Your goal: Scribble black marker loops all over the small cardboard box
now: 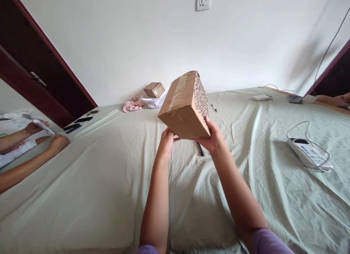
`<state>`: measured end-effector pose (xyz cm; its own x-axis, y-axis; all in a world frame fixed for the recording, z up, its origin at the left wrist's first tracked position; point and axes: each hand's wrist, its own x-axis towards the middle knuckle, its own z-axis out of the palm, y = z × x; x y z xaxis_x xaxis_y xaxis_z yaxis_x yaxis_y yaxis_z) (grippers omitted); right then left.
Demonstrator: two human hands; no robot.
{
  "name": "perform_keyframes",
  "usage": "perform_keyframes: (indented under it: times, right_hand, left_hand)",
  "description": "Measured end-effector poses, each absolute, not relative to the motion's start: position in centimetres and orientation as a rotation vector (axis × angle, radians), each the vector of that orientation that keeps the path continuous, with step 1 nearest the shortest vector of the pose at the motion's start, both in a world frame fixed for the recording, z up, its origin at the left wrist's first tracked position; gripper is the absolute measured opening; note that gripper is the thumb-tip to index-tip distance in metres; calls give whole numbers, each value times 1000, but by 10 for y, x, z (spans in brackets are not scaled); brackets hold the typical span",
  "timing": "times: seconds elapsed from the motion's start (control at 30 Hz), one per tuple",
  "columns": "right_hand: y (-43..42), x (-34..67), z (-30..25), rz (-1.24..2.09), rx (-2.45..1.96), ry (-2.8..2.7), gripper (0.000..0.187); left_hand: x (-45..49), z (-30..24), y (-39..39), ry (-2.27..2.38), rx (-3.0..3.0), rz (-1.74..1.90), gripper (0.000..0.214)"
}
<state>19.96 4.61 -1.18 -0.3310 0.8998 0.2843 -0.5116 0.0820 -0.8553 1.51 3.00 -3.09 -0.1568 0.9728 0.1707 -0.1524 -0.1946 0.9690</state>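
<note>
Got a taped-up cardboard box (183, 108) held up over the bed (90, 184), left hand (166, 145) and right hand (211, 136) wrapped wide around its sides, and the packing tape (177, 95) looks unbroken so far.

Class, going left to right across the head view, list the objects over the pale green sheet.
Black flat objects, pink cloth, small cardboard box, taped cardboard box in left hand and right hand, white adapter, white corded device.
</note>
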Motion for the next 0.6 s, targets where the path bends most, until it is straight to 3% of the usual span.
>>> perform_keyframes:
  times: [0.07, 0.17, 0.3, 0.43, 0.6]
  right_hand:
    - [49, 203, -13, 1609, -447, -1119, 61]
    - [51, 209, -15, 1601, -456, -1049, 64]
    - [45, 215, -15, 1386, -494, -1151, 88]
    - [34, 223, -10, 1281, -531, -1497, 115]
    - [32, 230, -10, 1242, -561, -1514, 92]
  left_hand:
    - [15, -30, 31, 1121, 1215, 1498, 33]
    - [3, -27, 30, 1207, 1237, 1554, 41]
    - [-20, -15, 11, 1017, 1227, 1723, 88]
    - [-28, -1, -16, 870, 1582, 1528, 116]
    - [-38, -6, -18, 959, 1767, 1344, 125]
